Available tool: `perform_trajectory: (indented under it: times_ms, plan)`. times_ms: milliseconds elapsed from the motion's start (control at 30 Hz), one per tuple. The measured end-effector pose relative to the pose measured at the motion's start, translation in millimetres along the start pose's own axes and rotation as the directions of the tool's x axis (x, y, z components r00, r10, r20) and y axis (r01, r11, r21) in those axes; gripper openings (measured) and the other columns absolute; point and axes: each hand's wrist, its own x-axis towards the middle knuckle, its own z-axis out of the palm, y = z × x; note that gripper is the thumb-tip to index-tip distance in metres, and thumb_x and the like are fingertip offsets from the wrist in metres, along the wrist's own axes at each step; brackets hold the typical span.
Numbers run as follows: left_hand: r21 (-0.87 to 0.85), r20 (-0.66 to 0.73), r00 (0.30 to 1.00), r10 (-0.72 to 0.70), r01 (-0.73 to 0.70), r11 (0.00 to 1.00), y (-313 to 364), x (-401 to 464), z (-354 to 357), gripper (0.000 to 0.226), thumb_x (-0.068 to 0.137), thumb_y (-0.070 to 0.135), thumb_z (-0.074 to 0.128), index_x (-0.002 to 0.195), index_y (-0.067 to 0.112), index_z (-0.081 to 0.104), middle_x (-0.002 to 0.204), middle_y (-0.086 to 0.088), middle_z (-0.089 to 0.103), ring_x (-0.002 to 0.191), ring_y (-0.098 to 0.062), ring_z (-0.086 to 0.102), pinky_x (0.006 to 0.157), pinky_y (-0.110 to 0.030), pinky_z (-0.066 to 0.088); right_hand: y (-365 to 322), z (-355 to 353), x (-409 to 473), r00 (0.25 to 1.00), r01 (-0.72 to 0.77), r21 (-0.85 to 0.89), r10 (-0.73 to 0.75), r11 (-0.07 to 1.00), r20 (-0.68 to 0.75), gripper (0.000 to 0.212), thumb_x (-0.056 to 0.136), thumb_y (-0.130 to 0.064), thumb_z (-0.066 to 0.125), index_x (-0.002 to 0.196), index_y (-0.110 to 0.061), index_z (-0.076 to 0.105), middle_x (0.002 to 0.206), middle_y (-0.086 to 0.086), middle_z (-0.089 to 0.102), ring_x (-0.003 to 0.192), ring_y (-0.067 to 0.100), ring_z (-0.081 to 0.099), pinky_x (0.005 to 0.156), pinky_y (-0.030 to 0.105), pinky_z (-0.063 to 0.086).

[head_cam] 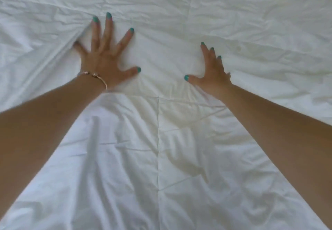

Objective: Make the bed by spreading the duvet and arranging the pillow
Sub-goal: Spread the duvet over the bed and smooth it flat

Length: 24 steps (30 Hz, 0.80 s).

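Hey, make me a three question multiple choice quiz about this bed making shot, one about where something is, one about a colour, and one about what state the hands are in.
1. Where is the bracelet?
A. On the left wrist
B. On the right wrist
C. Lying on the duvet

2. What colour are the fingernails?
A. Red
B. Teal green
C. Unpainted

3. How are the hands on the white duvet?
A. Both gripping bunched fabric
B. Both lifted clear of the bed
C. Both open with fingers spread, on the fabric

Answers:
1 A, the thin metal band sits just behind the left hand.
2 B, every visible nail tip on either hand is teal green.
3 C, the left hand lies flat with splayed fingers and the right hand rests with straight fingers on the duvet.
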Motion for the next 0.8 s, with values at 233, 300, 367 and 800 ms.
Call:
perform_trajectory:
  times_ms: [233,300,367,800]
  plan:
    - [-0.020,0.456,0.877,-0.152,0.181,0.983,14,20,78,0.102,0.068,0.084,0.048,0.143,0.055,-0.014,0.159,0.010,-0.016,0.147,-0.026,-0.014,0.102,-0.075,0.008,34,49,21,0.967,-0.074,-0.262,0.134,0.962,0.217,0.096,0.075,-0.081,0.048,0.142,-0.059,-0.016,0.158,-0.012,-0.025,0.147,0.031,-0.019,0.108,0.071,-0.004]
    - [-0.035,0.468,0.872,-0.145,0.182,0.983,10,31,81,0.104,0.065,0.086,0.049,0.142,0.056,-0.014,0.159,0.010,-0.016,0.147,-0.027,-0.013,0.101,-0.077,0.011,36,53,32,0.973,-0.077,-0.245,0.127,0.967,0.194,0.096,0.074,-0.083,0.047,0.142,-0.060,-0.017,0.158,-0.012,-0.027,0.146,0.032,-0.021,0.107,0.071,-0.008]
    - [-0.036,0.512,0.848,-0.136,0.180,0.983,9,37,78,0.107,0.063,0.086,0.052,0.142,0.056,-0.013,0.159,0.009,-0.015,0.147,-0.030,-0.012,0.101,-0.078,0.013,39,49,38,0.957,-0.069,-0.218,0.126,0.974,0.261,0.100,0.070,-0.084,0.051,0.141,-0.061,-0.015,0.158,-0.013,-0.025,0.146,0.031,-0.022,0.107,0.070,-0.010]
    - [0.169,0.000,0.866,-0.499,0.492,0.854,-64,-72,47,0.064,0.095,0.044,0.039,0.149,0.017,0.017,0.145,-0.022,0.032,0.141,-0.036,0.021,0.112,-0.054,0.005,40,11,37,0.969,-0.054,-0.289,0.119,0.956,0.215,0.102,0.068,-0.072,0.068,0.149,-0.047,0.011,0.152,0.002,0.023,0.139,0.035,0.022,0.108,0.057,0.021]
